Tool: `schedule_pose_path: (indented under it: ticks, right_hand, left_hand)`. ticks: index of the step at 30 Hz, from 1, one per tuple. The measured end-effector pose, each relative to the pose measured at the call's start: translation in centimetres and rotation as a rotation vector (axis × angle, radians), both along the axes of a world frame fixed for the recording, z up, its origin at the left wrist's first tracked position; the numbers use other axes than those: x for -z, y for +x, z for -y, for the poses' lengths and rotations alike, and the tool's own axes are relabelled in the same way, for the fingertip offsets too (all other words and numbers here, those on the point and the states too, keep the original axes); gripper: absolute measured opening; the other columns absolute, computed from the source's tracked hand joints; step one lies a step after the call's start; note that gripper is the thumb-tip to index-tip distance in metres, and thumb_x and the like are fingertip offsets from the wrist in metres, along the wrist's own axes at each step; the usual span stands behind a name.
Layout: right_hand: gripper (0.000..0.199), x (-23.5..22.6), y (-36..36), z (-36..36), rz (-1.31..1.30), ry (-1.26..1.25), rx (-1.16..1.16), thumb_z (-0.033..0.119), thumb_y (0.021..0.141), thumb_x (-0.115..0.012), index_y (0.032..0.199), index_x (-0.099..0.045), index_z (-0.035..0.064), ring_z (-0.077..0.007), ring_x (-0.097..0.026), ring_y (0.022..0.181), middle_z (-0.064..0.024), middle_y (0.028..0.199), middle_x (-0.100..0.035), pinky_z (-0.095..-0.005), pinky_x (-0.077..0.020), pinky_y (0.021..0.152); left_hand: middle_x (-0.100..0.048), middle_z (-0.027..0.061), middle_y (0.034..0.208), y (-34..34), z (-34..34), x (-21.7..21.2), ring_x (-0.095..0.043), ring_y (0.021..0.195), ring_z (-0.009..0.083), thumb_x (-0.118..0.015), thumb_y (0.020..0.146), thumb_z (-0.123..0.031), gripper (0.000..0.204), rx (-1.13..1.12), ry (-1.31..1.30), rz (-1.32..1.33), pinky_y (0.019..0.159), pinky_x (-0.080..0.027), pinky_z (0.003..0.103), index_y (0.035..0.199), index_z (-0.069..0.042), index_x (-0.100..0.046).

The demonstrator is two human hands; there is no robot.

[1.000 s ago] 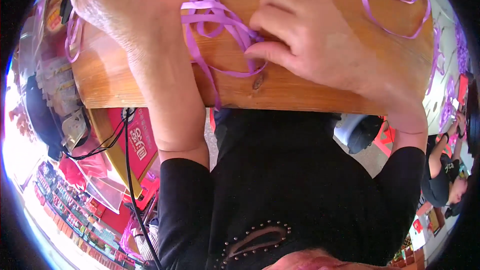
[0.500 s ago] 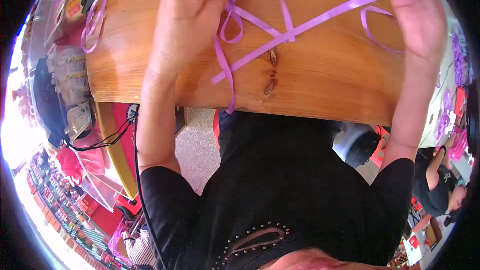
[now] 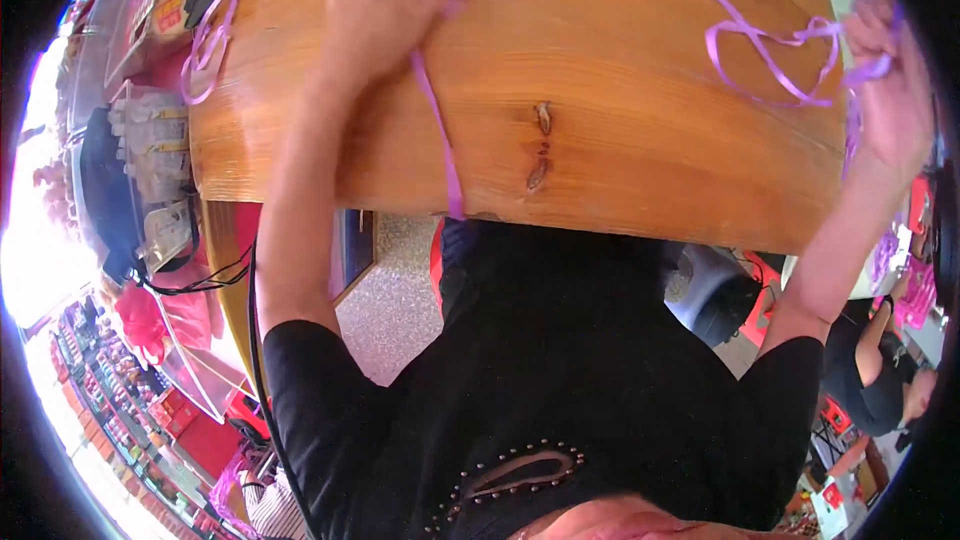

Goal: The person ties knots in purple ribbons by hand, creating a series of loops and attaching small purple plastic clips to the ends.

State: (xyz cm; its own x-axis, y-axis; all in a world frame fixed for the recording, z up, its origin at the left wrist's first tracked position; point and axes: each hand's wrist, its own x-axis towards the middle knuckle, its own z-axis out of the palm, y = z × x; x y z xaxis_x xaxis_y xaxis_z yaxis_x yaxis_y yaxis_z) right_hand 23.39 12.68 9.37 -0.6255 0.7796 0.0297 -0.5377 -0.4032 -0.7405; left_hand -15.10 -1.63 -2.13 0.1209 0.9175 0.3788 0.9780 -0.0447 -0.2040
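Wooden worktop (image 3: 620, 130) seen from above: the left hand (image 3: 375, 15), blurred, grasps a purple ribbon (image 3: 440, 130) trailing over the near edge, while the right hand (image 3: 890, 90) pinches a looped ribbon (image 3: 765, 50) lying at the far right.

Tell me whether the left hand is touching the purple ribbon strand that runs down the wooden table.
Touching. In the head view the left hand lies flat on the wooden table, and the purple ribbon strand runs out from under its fingers to the table's near edge.

Ribbon (image 3: 440, 130) on table (image 3: 620, 140)
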Motion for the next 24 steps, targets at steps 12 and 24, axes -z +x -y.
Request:
schedule_pose_path:
  ticks: [12,24]
  right_hand:
    - [0.028,-1.3,-7.1,9.4,0.880,0.493,0.109,-0.006,0.084,-0.055,0.111,-0.057,-0.0017,-0.0115,-0.060,0.069,-0.0092,0.089,-0.064,-0.0216,-0.0477,0.062]
    - [0.019,5.5,-5.5,6.9,0.728,0.893,0.172,0.004,0.083,-0.063,0.102,-0.065,0.0036,-0.0044,-0.052,0.061,0.0012,0.075,-0.060,-0.0159,-0.0407,0.052]
  left_hand:
    - [-0.060,0.0143,0.112,5.7,-2.3,-4.4,-0.056,0.105,0.0225,-0.055,0.084,-0.001,0.034,0.312,0.373,0.721,0.091,-0.044,0.032,0.118,0.000,-0.053]
    - [-0.057,0.0102,0.071,14.8,-1.2,-4.2,-0.053,0.061,0.0209,-0.064,0.076,0.002,0.009,0.494,0.222,1.113,0.055,-0.042,0.028,0.085,-0.001,-0.065]
